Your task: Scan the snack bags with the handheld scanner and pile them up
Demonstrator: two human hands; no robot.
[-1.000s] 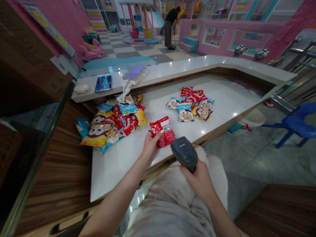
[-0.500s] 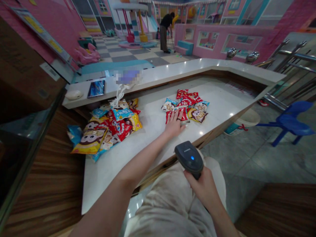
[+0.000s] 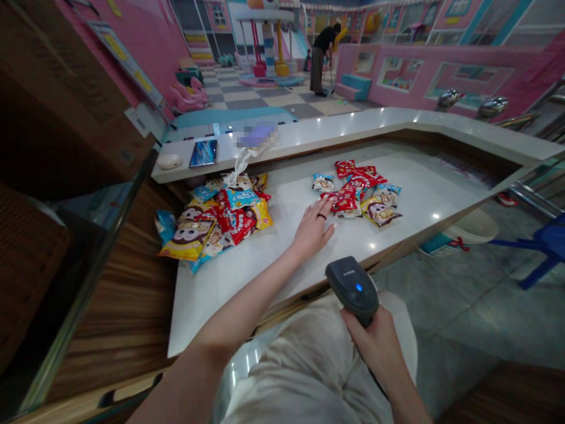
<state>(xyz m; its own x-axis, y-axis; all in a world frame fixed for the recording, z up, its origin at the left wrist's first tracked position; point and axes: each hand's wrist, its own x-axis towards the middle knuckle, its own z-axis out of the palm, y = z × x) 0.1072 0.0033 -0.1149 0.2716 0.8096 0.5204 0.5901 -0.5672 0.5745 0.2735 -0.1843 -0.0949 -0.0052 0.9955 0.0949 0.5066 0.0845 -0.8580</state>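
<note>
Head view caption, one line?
Left hand beside red snack packets on white counter; right hand grips black handheld barcode scanner.

Red snack pkt (image 3: 345,200), blk scanner (image 3: 352,290)

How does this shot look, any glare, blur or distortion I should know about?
In the head view, small glare spots shine on the white counter, the wide lens bends the edges, a pixelated patch covers part of the raised ledge, and the snack packets and barcode scanner look fairly sharp.
</note>
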